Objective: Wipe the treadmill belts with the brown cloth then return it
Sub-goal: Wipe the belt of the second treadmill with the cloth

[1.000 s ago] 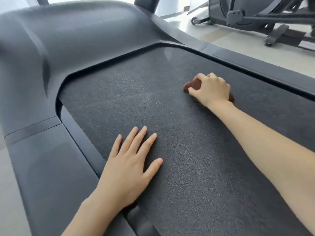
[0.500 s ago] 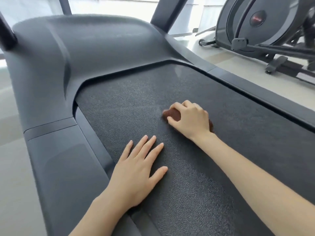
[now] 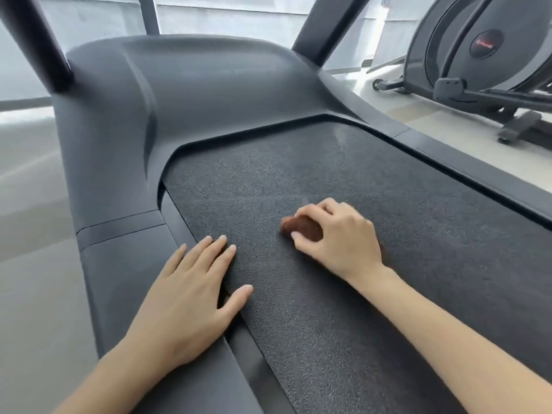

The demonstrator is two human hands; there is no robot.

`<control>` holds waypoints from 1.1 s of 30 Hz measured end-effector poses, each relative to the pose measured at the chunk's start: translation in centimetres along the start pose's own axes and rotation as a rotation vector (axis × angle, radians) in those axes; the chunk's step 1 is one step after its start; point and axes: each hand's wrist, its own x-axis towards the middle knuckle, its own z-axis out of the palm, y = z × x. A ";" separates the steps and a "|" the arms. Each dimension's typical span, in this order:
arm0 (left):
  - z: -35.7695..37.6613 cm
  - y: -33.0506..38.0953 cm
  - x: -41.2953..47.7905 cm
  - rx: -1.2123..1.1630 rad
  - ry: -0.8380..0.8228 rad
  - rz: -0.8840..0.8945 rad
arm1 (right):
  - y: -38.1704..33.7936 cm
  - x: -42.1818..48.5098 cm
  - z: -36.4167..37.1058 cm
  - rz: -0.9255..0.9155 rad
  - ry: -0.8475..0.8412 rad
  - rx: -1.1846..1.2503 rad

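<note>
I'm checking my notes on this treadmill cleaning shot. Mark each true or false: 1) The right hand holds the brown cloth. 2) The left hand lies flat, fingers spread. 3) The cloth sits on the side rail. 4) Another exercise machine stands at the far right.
1) True: the right hand is closed on the brown cloth.
2) True: the left hand is flat and open.
3) False: it is on the treadmill belt.
4) True: the exercise machine stands there.
</note>
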 end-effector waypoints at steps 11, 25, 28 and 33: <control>0.3 -0.1 0.0 -0.037 0.060 0.018 | -1.0 5.0 2.5 0.177 -0.018 -0.201; -0.8 -5.3 0.7 0.097 -0.076 0.151 | -5.5 -10.8 -4.3 -0.263 0.048 0.074; -1.2 -7.5 2.9 0.102 -0.067 0.041 | -5.9 -7.7 -3.1 -0.271 0.009 0.122; -0.8 -8.5 4.5 0.005 0.036 -0.038 | -7.5 -0.1 1.4 -0.212 0.013 0.110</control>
